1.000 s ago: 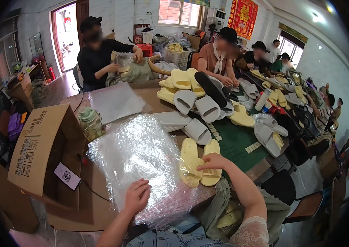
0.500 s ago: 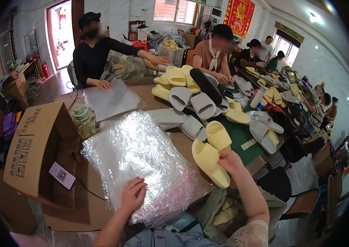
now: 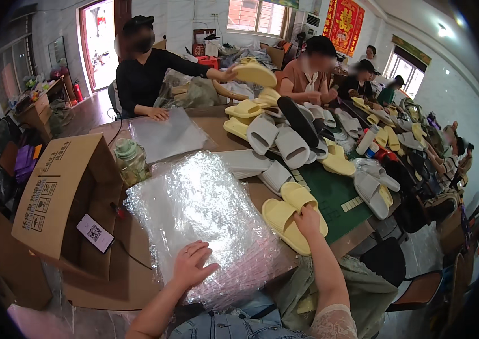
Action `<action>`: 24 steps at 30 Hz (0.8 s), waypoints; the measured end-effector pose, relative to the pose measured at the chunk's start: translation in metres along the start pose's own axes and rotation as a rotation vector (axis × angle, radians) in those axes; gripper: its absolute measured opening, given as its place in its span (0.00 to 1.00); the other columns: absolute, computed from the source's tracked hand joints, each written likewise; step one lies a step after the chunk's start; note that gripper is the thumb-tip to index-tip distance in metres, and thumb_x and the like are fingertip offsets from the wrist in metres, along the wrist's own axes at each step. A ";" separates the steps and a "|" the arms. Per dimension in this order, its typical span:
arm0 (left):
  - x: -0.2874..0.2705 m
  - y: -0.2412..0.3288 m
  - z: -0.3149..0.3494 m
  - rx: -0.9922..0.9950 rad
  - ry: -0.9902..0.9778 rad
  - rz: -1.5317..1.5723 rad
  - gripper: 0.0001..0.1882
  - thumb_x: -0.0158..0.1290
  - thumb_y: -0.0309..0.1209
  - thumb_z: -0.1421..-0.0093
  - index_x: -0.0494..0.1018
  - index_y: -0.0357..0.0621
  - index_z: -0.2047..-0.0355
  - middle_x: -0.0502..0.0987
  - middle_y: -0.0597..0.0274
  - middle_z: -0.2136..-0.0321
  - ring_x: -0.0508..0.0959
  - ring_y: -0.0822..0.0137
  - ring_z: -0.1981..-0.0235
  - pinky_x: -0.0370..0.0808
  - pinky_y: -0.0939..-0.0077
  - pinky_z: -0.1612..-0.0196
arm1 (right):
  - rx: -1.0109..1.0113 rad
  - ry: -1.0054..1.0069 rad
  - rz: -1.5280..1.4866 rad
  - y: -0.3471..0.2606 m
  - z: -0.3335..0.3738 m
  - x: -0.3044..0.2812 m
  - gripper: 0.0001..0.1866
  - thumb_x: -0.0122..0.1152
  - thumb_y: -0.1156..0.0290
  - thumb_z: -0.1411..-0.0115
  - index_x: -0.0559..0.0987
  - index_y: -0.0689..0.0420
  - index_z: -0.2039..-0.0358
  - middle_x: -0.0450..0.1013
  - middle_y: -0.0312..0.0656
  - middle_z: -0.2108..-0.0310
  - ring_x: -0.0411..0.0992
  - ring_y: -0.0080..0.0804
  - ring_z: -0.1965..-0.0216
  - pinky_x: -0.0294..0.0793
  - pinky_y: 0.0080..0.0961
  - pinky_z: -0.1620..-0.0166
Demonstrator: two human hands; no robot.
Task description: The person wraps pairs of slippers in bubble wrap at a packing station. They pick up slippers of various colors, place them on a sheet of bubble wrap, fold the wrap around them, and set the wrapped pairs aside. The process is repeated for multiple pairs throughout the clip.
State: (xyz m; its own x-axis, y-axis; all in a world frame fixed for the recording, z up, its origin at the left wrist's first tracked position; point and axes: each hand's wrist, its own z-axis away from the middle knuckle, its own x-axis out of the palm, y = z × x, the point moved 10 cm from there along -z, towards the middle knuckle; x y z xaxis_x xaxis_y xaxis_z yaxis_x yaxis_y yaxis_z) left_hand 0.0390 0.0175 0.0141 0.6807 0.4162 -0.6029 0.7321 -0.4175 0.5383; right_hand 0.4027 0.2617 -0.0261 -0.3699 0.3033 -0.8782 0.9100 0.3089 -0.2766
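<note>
My left hand (image 3: 193, 264) lies on the lower part of a stack of clear plastic bags (image 3: 191, 192), palm down with its fingers spread. Just right of the stack, my right hand (image 3: 307, 221) has its fingers closed on a pair of pale yellow slippers (image 3: 278, 221). The two slippers sit side by side with their straps up, at the right side of the table near me. My fingers reach in between them and hide part of the right one. Whether their soles touch the table is hard to tell.
Left of the bags stand an open cardboard box (image 3: 53, 186) with a phone (image 3: 95, 233) and a green-lidded jar (image 3: 130, 161). Grey slippers (image 3: 263, 134), yellow ones and a black slipper (image 3: 298, 120) are heaped beyond, beside a green mat (image 3: 330, 198). Co-workers sit across the table.
My right hand has lowered the yellow slippers and turned them flatter. My left hand's fingers have spread on the bags. Across the table, a co-worker has lifted a yellow slipper.
</note>
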 end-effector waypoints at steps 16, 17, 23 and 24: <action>-0.020 0.018 -0.034 -0.143 0.007 -0.155 0.11 0.58 0.29 0.44 0.82 0.47 0.60 0.74 0.56 0.67 0.73 0.53 0.64 0.72 0.58 0.60 | -0.387 -0.533 -0.752 -0.195 0.109 -0.121 0.18 0.69 0.70 0.44 0.83 0.55 0.52 0.82 0.45 0.56 0.81 0.43 0.54 0.80 0.35 0.52; -0.021 0.022 -0.039 -0.136 -0.002 -0.144 0.12 0.58 0.28 0.44 0.82 0.45 0.59 0.73 0.55 0.68 0.72 0.53 0.64 0.71 0.58 0.60 | -0.418 -0.589 -0.727 -0.204 0.117 -0.117 0.17 0.68 0.69 0.43 0.84 0.54 0.52 0.82 0.46 0.58 0.81 0.46 0.55 0.80 0.36 0.52; -0.019 0.048 -0.049 -0.080 -0.133 -0.001 0.17 0.54 0.26 0.42 0.79 0.41 0.51 0.75 0.51 0.64 0.73 0.51 0.59 0.71 0.57 0.52 | -0.451 -0.574 -0.304 -0.205 0.124 -0.086 0.19 0.61 0.59 0.40 0.78 0.66 0.73 0.75 0.56 0.74 0.75 0.56 0.71 0.75 0.48 0.64; -0.017 0.057 -0.050 -0.015 -0.146 -0.004 0.18 0.54 0.27 0.41 0.78 0.40 0.50 0.75 0.50 0.61 0.73 0.50 0.56 0.70 0.56 0.50 | -0.463 -0.554 -0.303 -0.213 0.124 -0.084 0.18 0.61 0.60 0.39 0.78 0.66 0.73 0.75 0.55 0.74 0.75 0.56 0.71 0.75 0.48 0.64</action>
State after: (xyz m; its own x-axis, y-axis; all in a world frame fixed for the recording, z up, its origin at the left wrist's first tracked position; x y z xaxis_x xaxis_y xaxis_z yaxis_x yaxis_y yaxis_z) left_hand 0.0706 0.0274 0.0844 0.6671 0.2956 -0.6838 0.7360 -0.4036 0.5436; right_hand 0.2634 0.0583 0.0579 -0.3315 -0.3112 -0.8906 0.5681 0.6878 -0.4518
